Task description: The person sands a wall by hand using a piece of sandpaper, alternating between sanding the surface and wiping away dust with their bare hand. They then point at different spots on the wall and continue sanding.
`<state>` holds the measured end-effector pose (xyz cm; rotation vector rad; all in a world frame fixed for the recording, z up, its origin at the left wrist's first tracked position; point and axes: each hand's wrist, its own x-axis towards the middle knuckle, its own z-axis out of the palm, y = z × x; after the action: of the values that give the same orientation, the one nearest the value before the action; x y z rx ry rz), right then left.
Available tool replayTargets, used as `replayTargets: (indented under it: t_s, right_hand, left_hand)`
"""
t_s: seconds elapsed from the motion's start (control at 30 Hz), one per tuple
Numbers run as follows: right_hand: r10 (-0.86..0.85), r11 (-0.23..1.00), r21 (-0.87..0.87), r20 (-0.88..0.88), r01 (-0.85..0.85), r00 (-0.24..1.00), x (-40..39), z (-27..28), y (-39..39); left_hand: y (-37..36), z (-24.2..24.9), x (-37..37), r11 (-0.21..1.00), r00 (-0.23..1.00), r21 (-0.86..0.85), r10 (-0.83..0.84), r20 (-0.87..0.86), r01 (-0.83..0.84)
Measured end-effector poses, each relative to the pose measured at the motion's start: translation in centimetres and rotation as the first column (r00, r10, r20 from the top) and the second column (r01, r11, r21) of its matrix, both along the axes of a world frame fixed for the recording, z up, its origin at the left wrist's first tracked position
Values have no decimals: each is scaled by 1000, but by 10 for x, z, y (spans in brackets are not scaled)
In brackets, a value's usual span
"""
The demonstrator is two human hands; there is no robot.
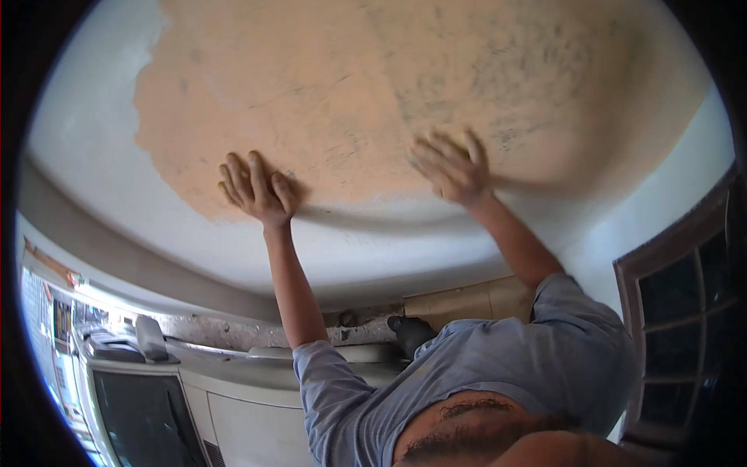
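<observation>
In front of me is a wall with a large tan patch [334, 101], scuffed with dark marks and smudges. My left hand [261, 189] lies against the lower left of this patch, its fingers spread and dusted with tan. Farther right, my right hand [455, 170] is on or close to the same patch, blurred by motion. Its fingers look stretched out and apart. No tool shows in either hand, but what may lie under the right palm is hidden.
White wall [420, 222] borders the tan patch. A dark-framed window or door with panes [677, 319] is at the right. At the lower left stands a light-coloured vehicle [233, 405] with a mirror [150, 338]. Near the wall's foot is a dark shoe [411, 335].
</observation>
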<state>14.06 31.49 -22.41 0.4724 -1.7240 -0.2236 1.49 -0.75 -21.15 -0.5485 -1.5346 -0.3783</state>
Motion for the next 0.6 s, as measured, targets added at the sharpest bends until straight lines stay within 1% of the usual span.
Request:
replayTargets:
  t_s: [0.03,0.07,0.1,0.13,0.17,0.23,0.27,0.3,0.33,0.37,0.4,0.43,0.47,0.5,0.57,0.6]
  right_hand:
    - [-8,1000,12,-34,8,999,-4,44,4]
    - [-36,999,-36,22,37,999,-2,89,12]
    - [-85,993,-92,-58,80,995,0,136,10]
    - [-39,991,-132,-148,19,988,-1,186,11]
    - [7,986,-158,-246,-48,969,-4,217,14]
    - [0,985,-166,-250,-43,968,-9,217,19]
    - [12,985,-162,-250,-54,968,-9,213,22]
    - [-392,841,-216,390,497,833,-18,163,39]
    - [-276,917,-250,168,312,946,-7,130,39]
    - [-130,965,-236,-69,110,989,10,98,32]
    - [-82,959,-276,-52,65,995,15,50,33]
    - [-108,968,-238,-101,82,989,17,-5,44]
    - [-64,972,-225,9,64,998,28,-47,57]
    - [-56,974,-220,-8,53,998,27,-54,66]
    - [39,985,-168,8,-37,999,37,-45,72]
    - [4,993,-115,-12,-6,1000,37,-34,89]
  left_hand:
    - [0,1,3,1000,1000,-14,14,8,-14]
    - [1,1,3,999,1000,-37,-9,15,9]
    - [2,0,2,1000,1000,-12,-10,9,11]
    - [2,0,1,1000,1000,17,-9,1,9]
    - [1,-2,0,1000,1000,-4,6,-9,-6]
    - [4,0,0,1000,1000,-2,-6,-9,6]
    - [4,0,1,1000,1000,14,-3,-6,3]
    - [4,-1,0,1000,1000,8,7,-5,-7]
    - [4,-3,1,1000,1000,12,8,-3,-8]
    - [3,-3,0,1000,1000,5,8,-2,-8]
    - [1,-3,-1,1000,1000,-1,12,-5,-12]
    - [0,-2,1,1000,1000,6,22,-13,-22]
    - [0,-2,4,999,999,-15,49,-7,-49]
    - [1,1,3,997,997,-36,72,-9,-72]
    - [2,1,0,997,997,-37,68,-38,-69]
    - [2,-1,2,997,997,-50,60,-41,-62]
